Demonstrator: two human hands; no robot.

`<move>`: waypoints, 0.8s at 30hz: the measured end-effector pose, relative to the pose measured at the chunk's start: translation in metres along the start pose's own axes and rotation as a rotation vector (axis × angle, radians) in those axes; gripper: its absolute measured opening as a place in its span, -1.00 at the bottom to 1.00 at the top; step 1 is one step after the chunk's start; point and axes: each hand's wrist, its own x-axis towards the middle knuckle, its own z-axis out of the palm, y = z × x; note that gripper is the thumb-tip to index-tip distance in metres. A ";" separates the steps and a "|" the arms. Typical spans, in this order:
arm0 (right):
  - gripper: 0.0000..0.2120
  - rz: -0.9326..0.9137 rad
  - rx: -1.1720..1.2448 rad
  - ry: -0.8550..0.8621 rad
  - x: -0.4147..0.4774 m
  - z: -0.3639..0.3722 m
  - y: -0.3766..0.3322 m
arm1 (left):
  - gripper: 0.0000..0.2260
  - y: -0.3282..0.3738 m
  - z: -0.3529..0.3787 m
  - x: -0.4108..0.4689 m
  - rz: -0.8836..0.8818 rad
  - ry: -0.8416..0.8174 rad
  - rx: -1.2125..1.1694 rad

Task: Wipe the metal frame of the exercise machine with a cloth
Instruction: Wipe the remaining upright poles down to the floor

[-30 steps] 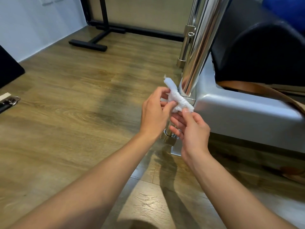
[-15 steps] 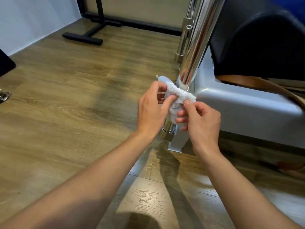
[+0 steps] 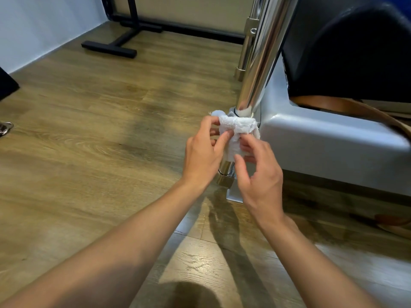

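Observation:
A shiny chrome post (image 3: 260, 63) of the exercise machine rises from the corner of its silver-grey base (image 3: 322, 143). A small white terry cloth (image 3: 238, 132) is wrapped around the foot of the post, low near the floor. My left hand (image 3: 203, 154) pinches the cloth's left side between thumb and fingers. On the right side, my right hand (image 3: 258, 174) holds the cloth's lower part with its fingertips. Part of the cloth is hidden behind my fingers. Below the cloth a short metal foot (image 3: 224, 176) of the post shows.
A black padded barrel (image 3: 355, 52) sits on the base, with a brown strap (image 3: 347, 107) below it. A second thinner metal post (image 3: 246, 47) stands behind. A black T-shaped stand (image 3: 111, 48) lies on the wooden floor at the back left, by the wall.
The cloth went from a bunched strip beside the post to being wrapped around its foot. Both hands shifted with it, the right hand's fingers spreading lower on the cloth.

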 end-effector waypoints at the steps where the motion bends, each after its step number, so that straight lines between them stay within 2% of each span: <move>1: -0.61 -0.016 -0.021 -0.009 -0.003 0.002 0.004 | -0.81 -0.001 -0.001 0.000 -0.017 -0.004 0.000; 6: -0.56 -0.016 -0.072 -0.037 -0.009 0.009 0.014 | -0.84 -0.001 -0.001 -0.005 -0.064 0.011 -0.004; 10: -0.54 0.110 -0.031 -0.108 -0.023 0.018 0.023 | -0.90 -0.014 0.000 -0.010 -0.198 -0.148 0.110; 16: -0.53 0.145 -0.097 -0.127 -0.025 0.023 0.020 | -0.87 -0.018 -0.001 -0.008 -0.136 -0.161 0.178; 21: -0.41 0.230 -0.210 -0.274 -0.042 0.028 0.030 | -0.85 -0.024 0.001 -0.013 -0.221 -0.260 0.305; 24: -0.40 0.241 -0.199 -0.315 -0.039 0.029 0.028 | -0.88 -0.019 -0.001 -0.016 -0.224 -0.232 0.267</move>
